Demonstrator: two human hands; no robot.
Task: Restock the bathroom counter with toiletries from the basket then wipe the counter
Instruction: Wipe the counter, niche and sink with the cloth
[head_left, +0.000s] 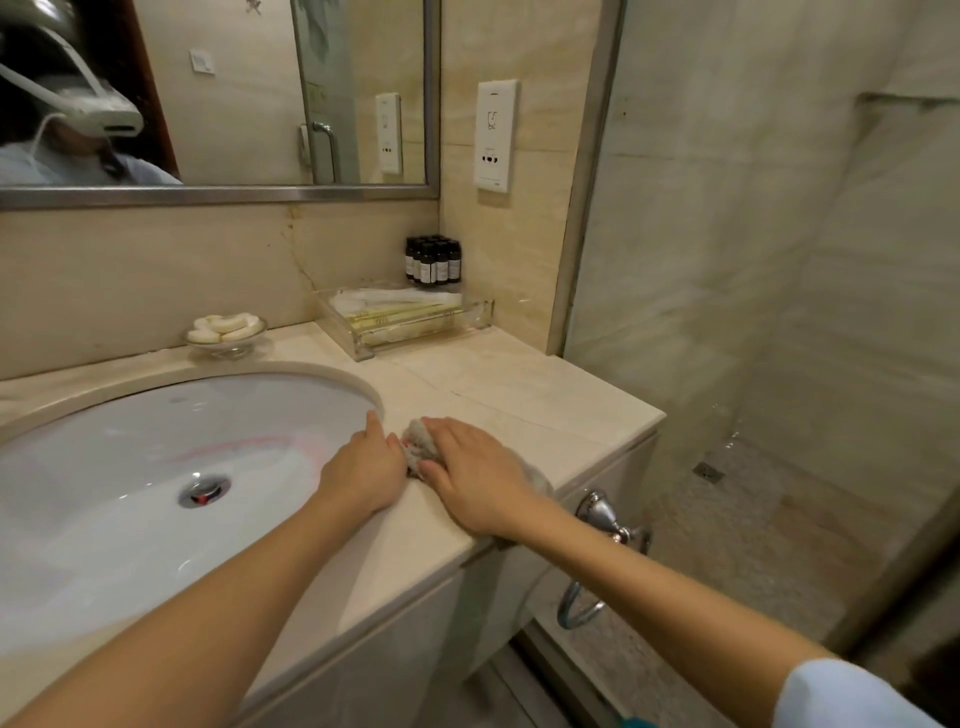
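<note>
A crumpled grey cloth (418, 440) lies on the beige marble counter (519, 384) near its front edge, right of the sink. My right hand (475, 475) lies flat over the cloth and presses it down. My left hand (366, 465) rests on the counter at the sink's rim, fingertips touching the cloth's left side. Several small dark bottles (432, 260) stand in the back corner. A clear tray (363, 340) holds wrapped toiletries, and a glass dish of white soaps (226, 328) sits at the back.
The white sink basin (130, 457) with a metal drain (203, 491) fills the left. A chrome towel ring (597, 561) hangs below the counter's front. A glass shower partition (727, 260) stands to the right; a mirror (234, 93) and a wall socket (496, 135) are behind.
</note>
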